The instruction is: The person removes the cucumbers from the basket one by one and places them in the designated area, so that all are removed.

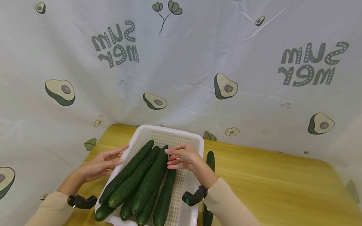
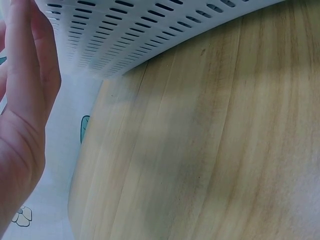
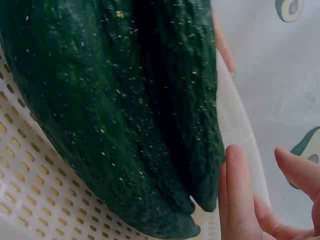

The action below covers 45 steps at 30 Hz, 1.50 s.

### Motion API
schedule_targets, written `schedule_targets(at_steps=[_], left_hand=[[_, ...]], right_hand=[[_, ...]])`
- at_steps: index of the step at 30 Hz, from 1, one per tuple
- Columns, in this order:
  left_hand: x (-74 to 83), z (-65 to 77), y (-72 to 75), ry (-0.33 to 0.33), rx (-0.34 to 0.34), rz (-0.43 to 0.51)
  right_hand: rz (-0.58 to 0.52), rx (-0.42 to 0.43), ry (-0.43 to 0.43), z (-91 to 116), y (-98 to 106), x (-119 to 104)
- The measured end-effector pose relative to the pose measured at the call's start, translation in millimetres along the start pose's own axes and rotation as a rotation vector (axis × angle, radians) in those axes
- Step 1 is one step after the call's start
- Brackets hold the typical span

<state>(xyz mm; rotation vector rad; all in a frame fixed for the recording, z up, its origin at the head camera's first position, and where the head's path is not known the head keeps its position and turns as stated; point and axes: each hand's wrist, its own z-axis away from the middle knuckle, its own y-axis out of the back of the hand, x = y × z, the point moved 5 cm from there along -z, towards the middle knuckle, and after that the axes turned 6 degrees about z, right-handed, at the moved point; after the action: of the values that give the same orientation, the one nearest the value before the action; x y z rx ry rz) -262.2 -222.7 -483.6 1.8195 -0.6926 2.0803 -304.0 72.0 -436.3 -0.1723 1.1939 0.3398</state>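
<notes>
Several dark green cucumbers (image 1: 148,183) lie lengthwise in a white perforated plastic basket (image 1: 192,222), some piled on others. At the basket's left rim is my left hand (image 1: 98,165), its fingers extended against the side. The left wrist view shows that hand (image 2: 25,95) upright beside the slotted wall (image 2: 115,37). My right hand (image 1: 184,157) is over the far part of the basket, by the cucumbers' far ends, with fingers loosely extended. Close up in the right wrist view, its fingers (image 3: 237,187) are right beside the cucumber tips, the thumb standing apart.
One more cucumber (image 1: 207,223) lies on the wooden table (image 1: 276,203) just right of the basket, partly hidden by my right forearm. A white curtain (image 1: 187,71) printed with avocados hangs behind the table and along its sides.
</notes>
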Motion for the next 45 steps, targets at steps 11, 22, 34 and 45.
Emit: schedule_targets(at_steps=[11, 22, 34, 45], left_hand=[[-0.6, -0.3, 2.2, 0.004, 0.009, 0.009], [-1.7, 1.6, 0.7, -0.012, -0.005, 0.029], [-2.3, -0.7, -0.4, -0.019, -0.011, 0.041], [-3.2, -0.6, 1.4, -0.019, -0.007, 0.035]], right_hand=[[-0.012, 0.033, -0.032, -7.9, -13.5, 11.5], [-0.010, -0.013, -0.083, -7.5, -23.8, 18.5], [0.036, -0.021, -0.105, -10.5, -33.5, 23.0], [0.063, -0.029, -0.106, -11.2, -36.4, 24.9]])
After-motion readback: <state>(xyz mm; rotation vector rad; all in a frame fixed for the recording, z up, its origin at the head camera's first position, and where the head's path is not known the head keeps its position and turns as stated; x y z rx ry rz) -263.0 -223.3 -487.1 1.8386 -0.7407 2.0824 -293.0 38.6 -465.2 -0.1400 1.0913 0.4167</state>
